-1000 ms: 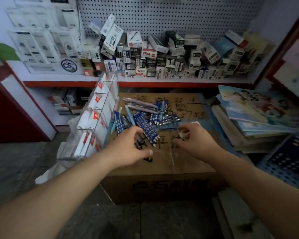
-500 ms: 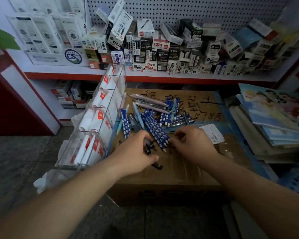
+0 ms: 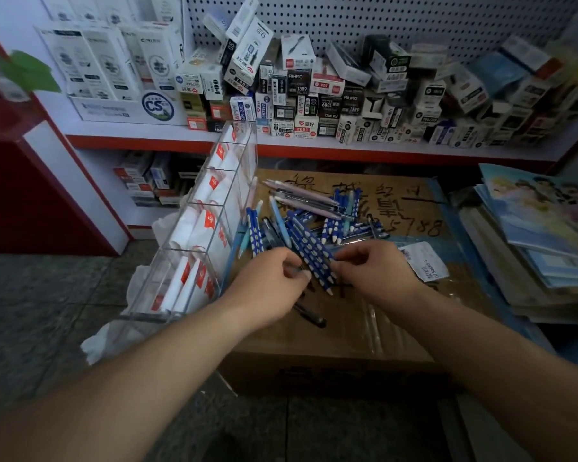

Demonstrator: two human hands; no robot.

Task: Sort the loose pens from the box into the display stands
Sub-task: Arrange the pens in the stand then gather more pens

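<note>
Over the loose pens (image 3: 314, 215) heaped on a cardboard box (image 3: 347, 331), the right hand (image 3: 374, 271) pinches blue dotted pens (image 3: 309, 248), the left hand (image 3: 267, 288) curls with its grip unclear, and the clear display stand (image 3: 194, 245) beside them seemingly holds no pens yet.

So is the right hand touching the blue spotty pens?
Touching. The head view shows the right hand with its fingers curled onto the blue pens, with no gap.

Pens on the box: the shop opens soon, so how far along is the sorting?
Barely begun. Done: no pens visible in the clear display stand. In hand: left hand and right hand pinch the blue dotted pens. Left: the pile on the cardboard box.
</note>
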